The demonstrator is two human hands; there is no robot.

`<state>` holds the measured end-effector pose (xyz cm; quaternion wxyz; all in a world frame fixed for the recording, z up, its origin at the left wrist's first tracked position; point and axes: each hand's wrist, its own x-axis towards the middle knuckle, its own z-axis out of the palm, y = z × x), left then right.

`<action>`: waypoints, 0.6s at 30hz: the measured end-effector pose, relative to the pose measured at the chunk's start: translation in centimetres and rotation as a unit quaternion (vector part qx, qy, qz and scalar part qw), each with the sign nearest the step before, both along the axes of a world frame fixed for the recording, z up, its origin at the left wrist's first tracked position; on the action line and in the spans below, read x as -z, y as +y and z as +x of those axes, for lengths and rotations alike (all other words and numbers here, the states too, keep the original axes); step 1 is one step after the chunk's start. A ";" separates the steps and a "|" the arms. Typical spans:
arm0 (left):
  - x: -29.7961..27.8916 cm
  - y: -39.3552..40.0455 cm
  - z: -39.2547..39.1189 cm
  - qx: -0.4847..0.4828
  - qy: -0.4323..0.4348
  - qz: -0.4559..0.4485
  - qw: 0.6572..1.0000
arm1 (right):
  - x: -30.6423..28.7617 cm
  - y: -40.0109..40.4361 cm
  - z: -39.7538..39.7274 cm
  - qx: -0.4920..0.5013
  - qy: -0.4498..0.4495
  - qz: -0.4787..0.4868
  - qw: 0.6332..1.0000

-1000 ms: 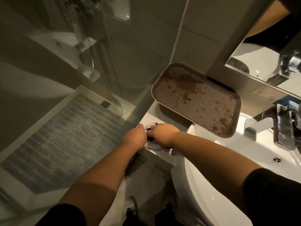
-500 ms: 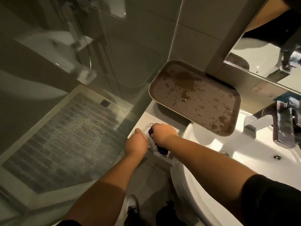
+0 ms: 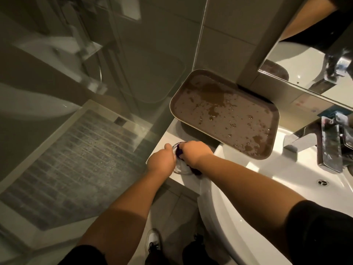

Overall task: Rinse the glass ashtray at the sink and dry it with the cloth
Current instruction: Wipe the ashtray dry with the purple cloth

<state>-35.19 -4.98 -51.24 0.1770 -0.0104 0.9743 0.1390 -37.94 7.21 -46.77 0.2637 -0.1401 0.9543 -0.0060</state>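
On the white counter (image 3: 166,137) left of the sink (image 3: 267,180), the glass ashtray (image 3: 180,168) sits directly between both hands, the left hand (image 3: 161,162) gripping its near-left rim while the right hand (image 3: 196,153) presses the purple cloth (image 3: 195,170) into it.

Bare forearms, short black sleeves (image 3: 321,232), white shoe (image 3: 153,238)

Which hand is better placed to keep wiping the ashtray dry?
Right. The right hand presses the purple cloth into the glass ashtray; the left hand grips its rim, steadying it.
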 end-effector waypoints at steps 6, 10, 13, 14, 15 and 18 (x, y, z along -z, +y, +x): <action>0.7 0.3 2.3 -0.093 0.011 0.040 0.995 | 0.8 -0.6 0.8 0.056 -0.001 -0.012 0.998; 0.3 -0.8 -0.4 -0.014 0.007 0.041 0.999 | 0.2 0.3 -0.4 -0.040 -0.025 -0.018 0.999; -0.2 -0.8 -2.2 0.055 -0.018 0.027 0.998 | -0.2 1.2 -1.3 -0.114 -0.020 -0.002 0.993; -0.2 -0.6 -2.3 0.053 -0.023 0.026 0.998 | -0.1 1.3 -1.3 -0.121 -0.011 0.004 0.993; -0.2 -0.3 -2.1 0.043 -0.023 0.026 0.998 | 0.1 1.4 -1.3 -0.120 -0.001 0.008 0.993; -0.2 0.2 -0.9 0.002 -0.023 0.024 0.999 | 0.4 0.9 -0.9 -0.080 -0.001 0.010 0.997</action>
